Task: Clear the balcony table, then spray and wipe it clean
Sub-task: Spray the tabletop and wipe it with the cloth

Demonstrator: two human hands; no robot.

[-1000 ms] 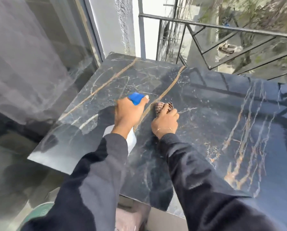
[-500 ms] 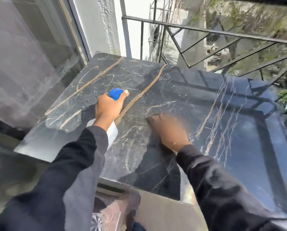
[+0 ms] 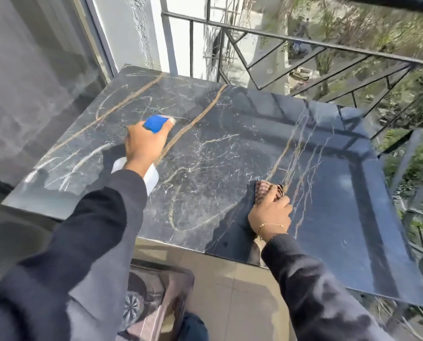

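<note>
The balcony table [image 3: 230,148] has a glossy black marble top with gold and white veins, and nothing else stands on it. My left hand [image 3: 145,143] grips a white spray bottle [image 3: 152,179] with a blue nozzle head [image 3: 155,123], held over the table's left middle, one finger lying on top of the head. My right hand [image 3: 270,212] presses a brown patterned cloth [image 3: 267,189] onto the marble near the front edge, right of centre. Most of the cloth is hidden under the fingers.
A black metal railing [image 3: 303,43] runs along the far and right sides of the table, with an open drop behind it. A glass door [image 3: 33,82] and a white wall [image 3: 131,33] stand at the left. A dark shiny object [image 3: 156,296] sits on the tiled floor below the front edge.
My right hand has slid the cloth from the table's middle toward the right and the front edge. My left hand still holds the spray bottle in about the same spot. The camera moved closer.
</note>
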